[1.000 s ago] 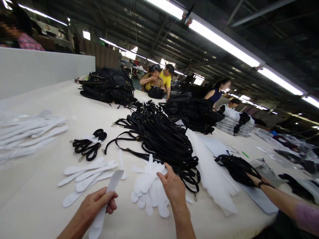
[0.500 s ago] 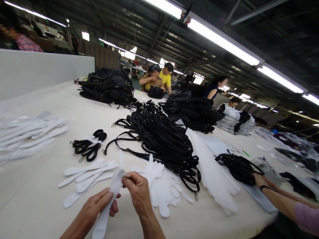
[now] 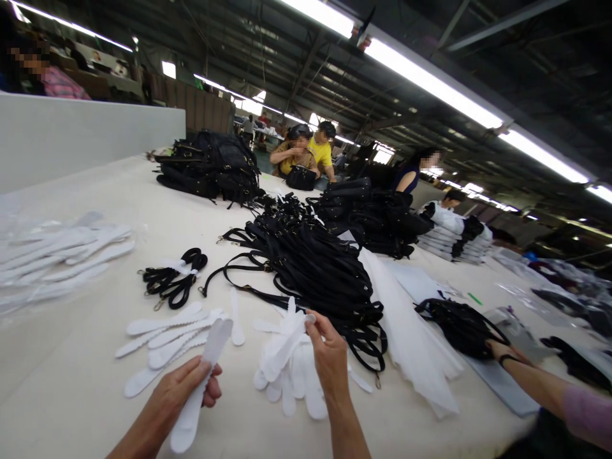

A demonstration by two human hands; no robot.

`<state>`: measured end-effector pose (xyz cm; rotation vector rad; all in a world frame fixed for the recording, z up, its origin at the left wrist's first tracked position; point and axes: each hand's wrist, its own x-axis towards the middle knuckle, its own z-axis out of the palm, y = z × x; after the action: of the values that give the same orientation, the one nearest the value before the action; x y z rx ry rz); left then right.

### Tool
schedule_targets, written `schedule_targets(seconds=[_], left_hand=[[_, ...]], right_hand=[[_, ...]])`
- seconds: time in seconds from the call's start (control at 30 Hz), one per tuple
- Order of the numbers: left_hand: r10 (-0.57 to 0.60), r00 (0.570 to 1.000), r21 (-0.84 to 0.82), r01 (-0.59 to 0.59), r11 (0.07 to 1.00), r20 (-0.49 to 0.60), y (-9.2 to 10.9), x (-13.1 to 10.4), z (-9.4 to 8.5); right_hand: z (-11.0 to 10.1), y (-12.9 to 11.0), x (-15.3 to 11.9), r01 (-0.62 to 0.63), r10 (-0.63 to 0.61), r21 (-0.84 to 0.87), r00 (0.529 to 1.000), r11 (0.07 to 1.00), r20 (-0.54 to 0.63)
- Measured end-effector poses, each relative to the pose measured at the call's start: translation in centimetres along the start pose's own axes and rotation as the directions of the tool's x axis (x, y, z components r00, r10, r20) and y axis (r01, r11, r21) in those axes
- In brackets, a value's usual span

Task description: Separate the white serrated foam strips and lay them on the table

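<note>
Near the pale table's [image 3: 71,370] front edge, left of the middle, I see the left hand [image 3: 191,381] with its fingers wrapped around white strips [image 3: 184,433]. To its right, the right hand [image 3: 331,344] pinches a further strip [image 3: 287,347] at its far end, thumb and fingertips together, over a white pile [image 3: 313,395]. Beyond lie black straps [image 3: 306,261]. At right, a co-worker's hand [image 3: 500,350] touches a black bag [image 3: 456,328]; any lettering there is too small for me to read.

The left grip [image 3: 182,380] and right grip [image 3: 331,352] are bare-fingered, with bare, tapering forearms [image 3: 139,422].
</note>
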<state>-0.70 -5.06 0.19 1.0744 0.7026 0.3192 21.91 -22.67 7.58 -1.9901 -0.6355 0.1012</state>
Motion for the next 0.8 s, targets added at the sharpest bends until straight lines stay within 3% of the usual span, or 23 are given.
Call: schedule_targets(seconds=[0.1,0.2,0.27,0.33,0.4,0.47,0.57,0.63,0.7,0.8], left_hand=[[0.018,1.0,0.029,-0.018,0.999,0.0,0.4,-0.7,0.6],[0.044,0.999,0.053,-0.044,0.998,0.009,0.7,-0.9,1.0],[0.06,0.998,0.076,-0.061,0.995,0.014,0.8,-1.0,1.1],[0.072,0.997,0.1,-0.074,0.992,0.025,0.8,-1.1,1.2],[0.082,0.996,0.122,-0.087,0.989,0.045,0.8,-1.1,1.3],[0.075,0.995,0.131,-0.082,0.988,0.064,0.7,-1.2,1.3],[0.009,1.0,0.1,-0.009,0.995,0.007,0.4,-1.1,0.8],[-0.038,0.996,0.068,0.044,0.997,-0.085,0.1,-0.7,0.1],[-0.059,0.987,0.027,0.064,0.998,-0.148,-0.1,-0.2,-0.7],[-0.053,0.989,-0.048,0.046,0.998,-0.139,-0.3,0.4,-1.4]], right_hand=[[-1.7,0.9,0.7,0.083,-0.073,-0.344,0.997,0.935,0.039],[-1.1,-0.4,-0.1,0.133,-0.145,-0.418,0.989,0.898,0.004],[0.6,-2.3,-1.3,0.134,-0.124,-0.247,0.991,0.96,0.055],[2.9,-4.2,-2.6,0.062,-0.065,0.019,0.975,0.998,0.211],[5.4,-5.6,-3.9,-0.057,-0.035,0.245,0.934,0.968,0.354],[7.4,-6.3,-4.9,-0.156,-0.009,0.388,0.92,0.908,0.391],[8.9,-6.3,-5.7,-0.205,0.033,0.492,0.941,0.846,0.337],[8.7,-5.7,-5.8,-0.185,0.043,0.509,0.96,0.841,0.278],[7.5,-4.9,-5.3,-0.158,0.064,0.49,0.977,0.857,0.204],[4.4,-3.2,-3.6,-0.099,0.084,0.386,0.995,0.917,0.056]])
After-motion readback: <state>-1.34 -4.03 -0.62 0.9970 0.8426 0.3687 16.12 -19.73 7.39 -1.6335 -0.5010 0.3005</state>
